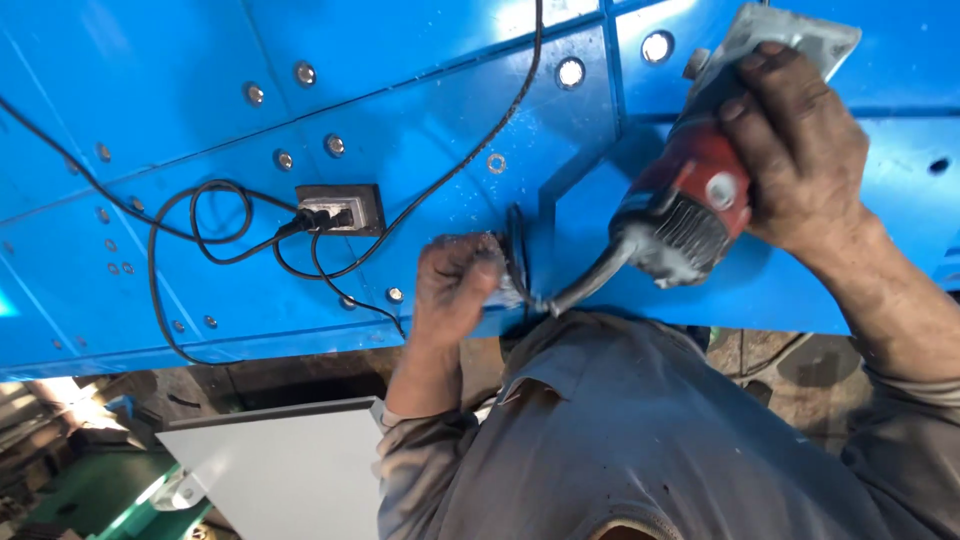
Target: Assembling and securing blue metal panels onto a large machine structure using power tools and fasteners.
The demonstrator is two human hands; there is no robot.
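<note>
Two hands on one tool: I see my right hand [800, 150] clamped around the red body of an angle grinder [690, 200], which rests against the blue bolted steel panel [420, 130]. My left hand [455, 285], just left of the grinder's tail, is clenched by the black power cord [590, 280]; what it grips I cannot tell. Further left of the grinder, a socket block [340, 208] lies on the panel with plugs in it. I judge the grinding pass is being set up; steady bracing comes first
</note>
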